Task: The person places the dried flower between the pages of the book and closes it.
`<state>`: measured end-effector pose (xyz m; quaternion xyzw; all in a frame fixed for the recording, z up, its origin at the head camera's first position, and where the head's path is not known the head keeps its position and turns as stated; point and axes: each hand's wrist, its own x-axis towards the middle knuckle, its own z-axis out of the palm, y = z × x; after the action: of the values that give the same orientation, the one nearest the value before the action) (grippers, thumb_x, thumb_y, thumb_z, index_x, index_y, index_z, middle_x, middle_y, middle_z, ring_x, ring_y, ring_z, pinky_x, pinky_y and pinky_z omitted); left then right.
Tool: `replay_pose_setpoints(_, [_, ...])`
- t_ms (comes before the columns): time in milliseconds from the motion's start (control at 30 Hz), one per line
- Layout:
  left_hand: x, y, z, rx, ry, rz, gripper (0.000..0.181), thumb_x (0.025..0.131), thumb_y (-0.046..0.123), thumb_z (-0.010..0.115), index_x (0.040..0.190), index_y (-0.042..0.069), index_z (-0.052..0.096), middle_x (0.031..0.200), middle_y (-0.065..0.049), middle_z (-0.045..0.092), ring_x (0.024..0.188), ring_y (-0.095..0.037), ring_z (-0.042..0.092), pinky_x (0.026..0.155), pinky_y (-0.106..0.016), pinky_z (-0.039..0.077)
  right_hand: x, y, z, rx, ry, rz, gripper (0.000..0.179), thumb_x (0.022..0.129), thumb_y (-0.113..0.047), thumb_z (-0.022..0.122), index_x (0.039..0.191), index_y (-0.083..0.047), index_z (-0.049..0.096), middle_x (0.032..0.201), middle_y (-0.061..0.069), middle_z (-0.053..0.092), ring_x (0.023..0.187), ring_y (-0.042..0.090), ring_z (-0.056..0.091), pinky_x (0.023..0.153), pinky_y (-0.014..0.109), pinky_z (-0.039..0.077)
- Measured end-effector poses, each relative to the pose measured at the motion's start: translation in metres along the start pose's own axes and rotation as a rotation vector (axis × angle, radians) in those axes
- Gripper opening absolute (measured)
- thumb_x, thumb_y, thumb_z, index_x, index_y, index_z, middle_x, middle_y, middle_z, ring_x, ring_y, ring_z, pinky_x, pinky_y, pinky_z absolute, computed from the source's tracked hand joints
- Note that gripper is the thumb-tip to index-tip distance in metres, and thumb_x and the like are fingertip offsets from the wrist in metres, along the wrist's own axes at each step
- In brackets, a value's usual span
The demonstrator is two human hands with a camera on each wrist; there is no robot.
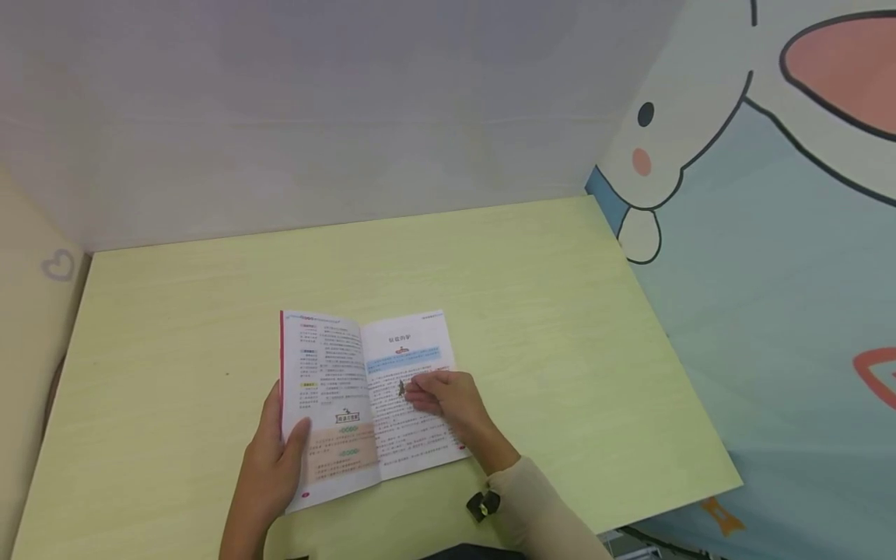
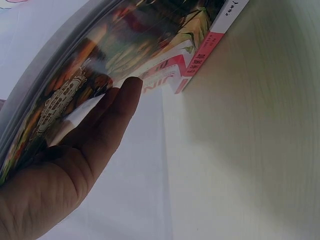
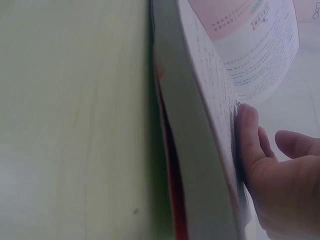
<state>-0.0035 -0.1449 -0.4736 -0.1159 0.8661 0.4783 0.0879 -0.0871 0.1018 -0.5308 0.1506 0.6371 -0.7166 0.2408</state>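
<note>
An open book (image 1: 413, 447) with printed text and coloured blocks lies over the table's near middle. My left hand (image 1: 269, 467) grips its left side, thumb on the left page and fingers behind the cover. In the left wrist view, the fingers of the left hand (image 2: 90, 145) lie along the glossy pictured cover (image 2: 150, 35), which is raised off the table. My right hand (image 1: 455, 400) touches the right page with its fingertips. In the right wrist view, the right hand (image 3: 285, 175) has its fingers lightly bent and its thumb held apart from the page, beside the thick page block (image 3: 195, 145).
The pale yellow-green table (image 1: 525, 295) extends around the book. A whitish wall (image 1: 350, 155) runs along the back. At the right stands a light blue panel (image 1: 763, 311) with cartoon drawings. A small black object (image 1: 483, 505) sits at the right wrist.
</note>
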Motion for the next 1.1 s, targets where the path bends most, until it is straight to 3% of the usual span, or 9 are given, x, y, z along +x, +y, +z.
replay_pose_setpoints(233, [0.000,0.000,0.000,-0.006,0.003,-0.016,0.075,0.104,0.011,0.047,0.163,0.029,0.004,0.135,-0.026,0.057,0.091,-0.035,0.071,0.072,-0.049,0.056,-0.002,0.000,0.001,0.009,-0.007,0.012,0.031,0.103,-0.014,0.055,0.120,0.010,0.065,0.114,0.023,0.071,0.101,0.030,0.073,0.084,0.034,0.058])
replay_pose_setpoints(433, [0.000,0.001,-0.001,-0.015,-0.012,-0.047,0.075,0.104,0.011,0.047,0.162,0.031,0.003,0.135,-0.025,0.057,0.091,-0.034,0.072,0.071,-0.045,0.057,-0.003,0.000,-0.002,0.018,-0.039,0.032,0.032,0.104,-0.016,0.055,0.122,0.009,0.065,0.115,0.021,0.071,0.103,0.029,0.072,0.087,0.034,0.057])
replay_pose_setpoints(567, [-0.001,0.001,-0.001,-0.014,-0.014,-0.043,0.075,0.105,0.011,0.047,0.163,0.029,0.003,0.135,-0.026,0.057,0.090,-0.034,0.072,0.069,-0.044,0.056,-0.008,-0.003,-0.010,-0.002,-0.033,-0.015,0.031,0.103,-0.014,0.056,0.123,0.008,0.064,0.115,0.019,0.072,0.101,0.027,0.073,0.086,0.034,0.058])
replay_pose_setpoints(667, [0.000,0.000,-0.001,-0.005,-0.013,-0.038,0.074,0.105,0.012,0.047,0.163,0.028,0.003,0.134,-0.027,0.058,0.089,-0.034,0.072,0.068,-0.042,0.055,-0.013,-0.008,-0.016,-0.130,0.065,-0.124,0.026,0.101,-0.012,0.058,0.120,0.003,0.068,0.109,0.016,0.073,0.092,0.026,0.074,0.078,0.032,0.059])
replay_pose_setpoints(767, [0.000,0.000,-0.001,-0.001,-0.011,-0.041,0.074,0.105,0.013,0.047,0.163,0.029,0.003,0.134,-0.027,0.058,0.089,-0.034,0.072,0.069,-0.044,0.056,-0.018,-0.011,-0.021,-0.395,0.235,-0.231,0.026,0.097,-0.015,0.063,0.119,-0.006,0.071,0.110,0.009,0.073,0.083,0.019,0.069,0.069,0.029,0.056])
replay_pose_setpoints(867, [0.000,-0.001,0.000,-0.002,-0.010,-0.042,0.075,0.105,0.013,0.047,0.162,0.030,0.002,0.136,-0.026,0.057,0.091,-0.036,0.072,0.070,-0.047,0.057,-0.022,-0.009,-0.024,-0.657,0.352,-0.293,0.035,0.095,-0.017,0.066,0.129,-0.007,0.067,0.124,0.008,0.067,0.087,0.018,0.063,0.069,0.030,0.052])
replay_pose_setpoints(967, [0.000,-0.001,0.000,0.001,-0.007,-0.043,0.075,0.105,0.013,0.046,0.162,0.033,0.002,0.136,-0.025,0.057,0.090,-0.035,0.072,0.069,-0.046,0.057,-0.024,-0.005,-0.024,-0.812,0.352,-0.329,0.049,0.095,-0.016,0.066,0.139,0.001,0.056,0.140,0.016,0.054,0.103,0.025,0.061,0.084,0.039,0.053])
replay_pose_setpoints(1100, [0.001,0.000,0.001,-0.003,-0.005,-0.032,0.074,0.105,0.013,0.046,0.162,0.034,0.004,0.134,-0.025,0.059,0.088,-0.033,0.072,0.067,-0.042,0.056,-0.027,0.001,-0.020,-0.892,0.289,-0.343,0.058,0.097,-0.017,0.062,0.145,0.010,0.044,0.150,0.025,0.042,0.133,0.039,0.049,0.108,0.052,0.041])
